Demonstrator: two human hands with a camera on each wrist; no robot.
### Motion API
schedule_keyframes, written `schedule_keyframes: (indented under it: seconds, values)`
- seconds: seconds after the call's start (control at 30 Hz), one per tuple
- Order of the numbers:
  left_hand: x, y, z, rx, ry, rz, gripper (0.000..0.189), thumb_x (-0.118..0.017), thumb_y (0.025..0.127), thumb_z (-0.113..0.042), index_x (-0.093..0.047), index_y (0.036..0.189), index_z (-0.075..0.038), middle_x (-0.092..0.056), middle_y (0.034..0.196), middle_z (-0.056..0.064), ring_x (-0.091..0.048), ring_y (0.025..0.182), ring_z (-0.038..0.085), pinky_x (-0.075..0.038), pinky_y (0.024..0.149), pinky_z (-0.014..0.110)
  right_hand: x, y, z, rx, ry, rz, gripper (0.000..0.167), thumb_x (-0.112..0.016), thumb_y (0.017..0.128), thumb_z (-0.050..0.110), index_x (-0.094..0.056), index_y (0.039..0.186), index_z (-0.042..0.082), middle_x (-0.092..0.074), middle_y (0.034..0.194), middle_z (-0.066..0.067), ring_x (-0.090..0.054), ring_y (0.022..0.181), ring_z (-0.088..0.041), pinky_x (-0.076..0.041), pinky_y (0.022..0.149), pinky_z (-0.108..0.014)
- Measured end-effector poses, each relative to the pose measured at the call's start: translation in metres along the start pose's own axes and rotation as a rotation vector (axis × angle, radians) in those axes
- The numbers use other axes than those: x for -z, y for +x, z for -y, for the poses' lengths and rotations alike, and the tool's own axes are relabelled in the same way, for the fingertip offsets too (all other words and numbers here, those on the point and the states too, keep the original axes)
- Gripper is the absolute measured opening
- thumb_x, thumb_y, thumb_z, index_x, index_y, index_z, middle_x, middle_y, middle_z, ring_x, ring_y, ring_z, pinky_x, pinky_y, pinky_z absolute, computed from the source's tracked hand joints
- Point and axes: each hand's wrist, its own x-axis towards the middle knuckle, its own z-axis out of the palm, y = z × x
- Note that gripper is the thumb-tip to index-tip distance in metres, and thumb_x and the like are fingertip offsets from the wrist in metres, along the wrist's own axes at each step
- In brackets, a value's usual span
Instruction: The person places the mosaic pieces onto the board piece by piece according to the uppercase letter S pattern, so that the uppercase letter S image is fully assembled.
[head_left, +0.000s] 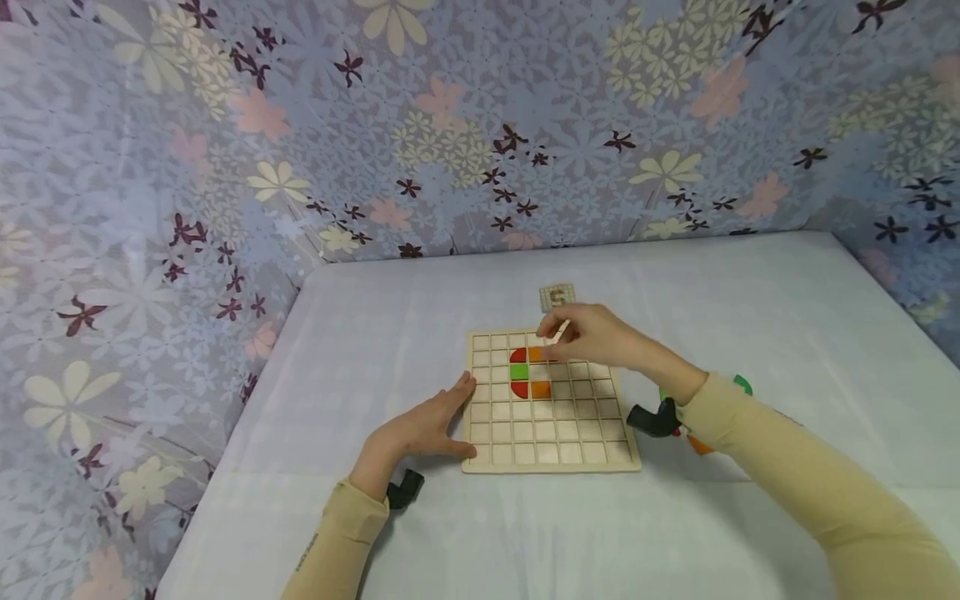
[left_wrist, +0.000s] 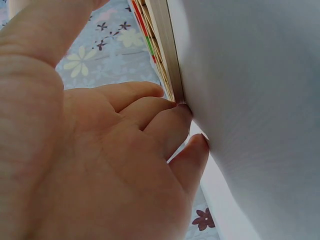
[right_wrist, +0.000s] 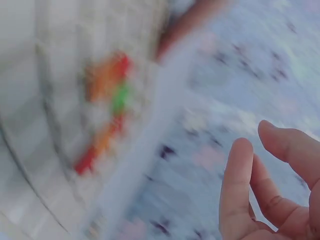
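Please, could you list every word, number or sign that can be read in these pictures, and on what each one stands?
"S" or "5", I cannot tell which: on the small card beyond the grid board.
Too small to read: dark lettering on the left sleeve.

A pale wooden gridded board (head_left: pixel 551 468) lies flat, bearing a green square tile (head_left: pixel 519 372) between red rounded tiles (head_left: pixel 520 389), orange tiles (head_left: pixel 541 389) to their right.

Blue-grey walls (head_left: pixel 480 125) stood at 9, 12 and 3 o'clock, patterned with cream, pink and maroon blooms (head_left: pixel 667 170). Between those 3 sides spread a white table (head_left: pixel 375 333), softly shadowed toward 4 o'clock.
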Motion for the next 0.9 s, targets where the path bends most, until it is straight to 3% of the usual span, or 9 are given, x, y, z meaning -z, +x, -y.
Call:
schedule_keyframes:
  seconds: [0.2,0.37,0.7,0.9]
  values:
    - [-0.001,0.000,-0.001,0.006,-0.001,-0.007,0.101,-0.075,0.081,-0.035,-0.010,0.152,-0.005,-0.001,0.157,0.007,-0.011,0.141,0.032,-0.016,0.113,0.041,0.049,-0.018,0.019,-0.062,0.092,-0.187,0.029,-0.070,0.087,0.023,-0.062,0.111,0.008,-0.063,0.105,-0.007,-0.064,0.080,-0.021,-0.053,0.073,-0.034]
    - [0.000,-0.001,-0.002,0.009,0.004,-0.005,0.100,-0.075,0.081,-0.035,-0.010,0.152,-0.005,-0.001,0.157,0.007,-0.011,0.140,0.034,-0.016,0.113,0.042,0.073,-0.044,0.020,-0.141,0.167,-0.266,0.035,-0.067,0.089,0.026,-0.059,0.116,0.006,-0.057,0.115,-0.007,-0.064,0.086,-0.023,-0.052,0.079,-0.031]
    - [0.002,-0.001,-0.005,0.005,-0.011,-0.003,0.099,-0.075,0.081,-0.033,-0.011,0.151,-0.003,-0.002,0.156,0.009,-0.011,0.141,0.030,-0.015,0.113,0.041,0.098,-0.094,-0.009,-0.267,0.140,-0.380,0.036,-0.064,0.092,0.026,-0.055,0.119,0.003,-0.057,0.112,0.001,-0.065,0.085,-0.015,-0.050,0.078,-0.019]
    - [0.000,-0.001,-0.007,0.021,-0.008,-0.006,0.100,-0.076,0.080,-0.032,-0.012,0.151,-0.003,-0.002,0.157,0.008,-0.011,0.141,0.029,-0.014,0.113,0.040,0.103,-0.119,-0.030,-0.354,0.092,-0.382,0.042,-0.064,0.091,0.030,-0.053,0.121,0.002,-0.057,0.111,0.003,-0.065,0.086,-0.013,-0.048,0.075,-0.015]
